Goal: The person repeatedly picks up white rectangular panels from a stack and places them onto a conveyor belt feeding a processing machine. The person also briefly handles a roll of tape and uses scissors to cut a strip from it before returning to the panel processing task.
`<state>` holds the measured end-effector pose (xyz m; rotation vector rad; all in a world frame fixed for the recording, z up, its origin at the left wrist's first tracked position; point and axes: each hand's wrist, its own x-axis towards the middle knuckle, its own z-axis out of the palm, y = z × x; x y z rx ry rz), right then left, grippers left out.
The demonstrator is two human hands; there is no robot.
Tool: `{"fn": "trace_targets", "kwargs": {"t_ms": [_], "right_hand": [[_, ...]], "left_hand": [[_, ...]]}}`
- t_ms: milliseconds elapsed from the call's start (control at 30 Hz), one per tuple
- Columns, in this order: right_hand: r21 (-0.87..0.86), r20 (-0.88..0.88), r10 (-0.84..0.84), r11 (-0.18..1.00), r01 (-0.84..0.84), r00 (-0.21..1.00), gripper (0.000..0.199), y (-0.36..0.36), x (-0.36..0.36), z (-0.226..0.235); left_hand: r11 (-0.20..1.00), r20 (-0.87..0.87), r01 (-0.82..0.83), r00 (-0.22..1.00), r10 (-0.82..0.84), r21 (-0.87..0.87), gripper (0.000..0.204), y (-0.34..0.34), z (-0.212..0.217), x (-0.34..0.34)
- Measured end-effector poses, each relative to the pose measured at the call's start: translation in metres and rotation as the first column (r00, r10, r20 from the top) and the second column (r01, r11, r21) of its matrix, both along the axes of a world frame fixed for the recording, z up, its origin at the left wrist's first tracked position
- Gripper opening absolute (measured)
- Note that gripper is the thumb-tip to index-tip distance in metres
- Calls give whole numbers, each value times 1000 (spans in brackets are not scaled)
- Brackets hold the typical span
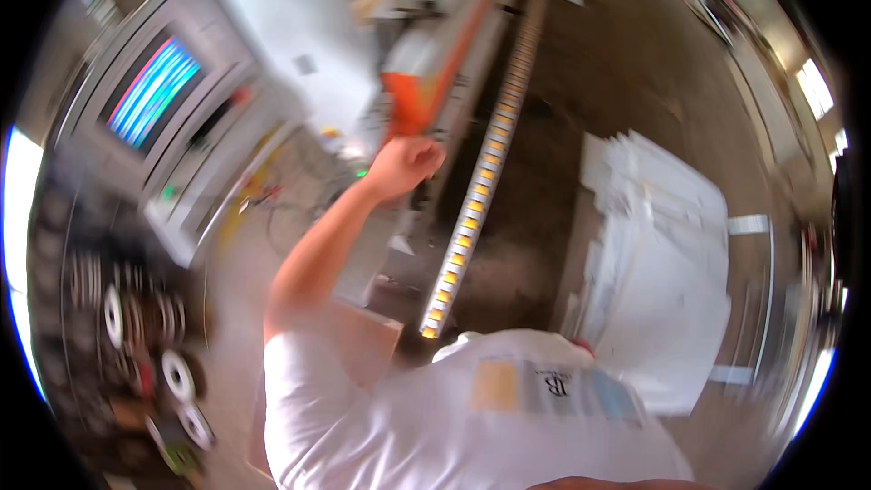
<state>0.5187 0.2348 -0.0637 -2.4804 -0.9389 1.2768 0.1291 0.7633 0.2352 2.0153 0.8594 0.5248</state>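
My left hand (406, 166) is stretched forward with its fingers curled closed. It is at the lower end of an orange part (410, 104) on a long machine bed (476, 59). Motion blur hides whether the fingers touch that part, and I cannot make out what they hold, if anything. To the right of the hand, a long pale strip (481, 186) with a row of yellow squares runs from far to near, ending close to my white shirt. My right hand is out of view.
A grey cabinet with a lit screen (154, 91) stands at the left. Several reels (179, 376) fill a rack at the lower left. Stacked white sheets (667, 263) lie at the right. A brown panel (367, 331) is below my left arm.
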Motion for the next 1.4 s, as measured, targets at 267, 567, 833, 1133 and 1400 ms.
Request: {"fn": "trace_targets", "kwargs": {"t_ms": [267, 567, 833, 1133, 1400], "right_hand": [[73, -274, -508, 836, 544, 817, 29, -73, 17, 20], [55, -209, -754, 627, 777, 623, 34, -241, 28, -14], [7, -251, -901, 364, 932, 354, 34, -290, 44, 7], [164, -156, -903, 375, 912, 400, 32, -270, 83, 8], [432, 506, -842, 436, 789, 188, 35, -307, 186, 4]], "left_hand": [[749, 137, 293, 955, -265, -594, 19, -179, -190, 221], [318, -215, -89, 896, -389, -944, 56, -382, -349, 381], [128, -22, -6, 992, -125, -992, 52, -461, -360, 453], [344, -270, -261, 963, 21, -902, 47, -410, -354, 416], [578, -246, -294, 956, 162, -761, 65, -312, -342, 316]]}}
